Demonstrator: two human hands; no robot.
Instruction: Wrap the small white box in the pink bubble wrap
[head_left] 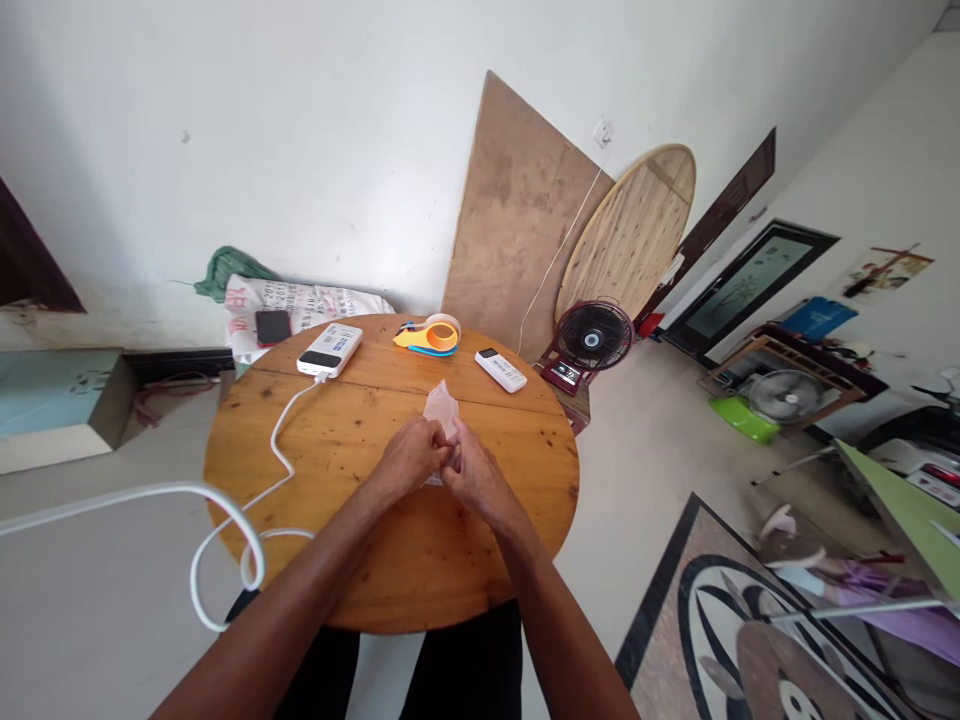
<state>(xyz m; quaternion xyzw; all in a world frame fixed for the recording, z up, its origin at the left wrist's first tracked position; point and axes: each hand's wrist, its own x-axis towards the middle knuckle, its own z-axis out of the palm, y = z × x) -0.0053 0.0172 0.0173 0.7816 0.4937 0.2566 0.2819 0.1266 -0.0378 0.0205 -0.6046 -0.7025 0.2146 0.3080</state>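
While close together over a round, knotty wood table (525,480), pinching thin, crinkled, whitish plastic (441,404) between curled, nearly closed fingers of left hand (412,455) and right hand (475,474). Visible beyond the knuckles as a pointed flap, with a sliver below; hidden midway by fingers, with any contents hard to make out.

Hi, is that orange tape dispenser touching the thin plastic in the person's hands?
Apart. The head view shows a strip of bare wooden tabletop between the tape dispenser and the thin plastic.
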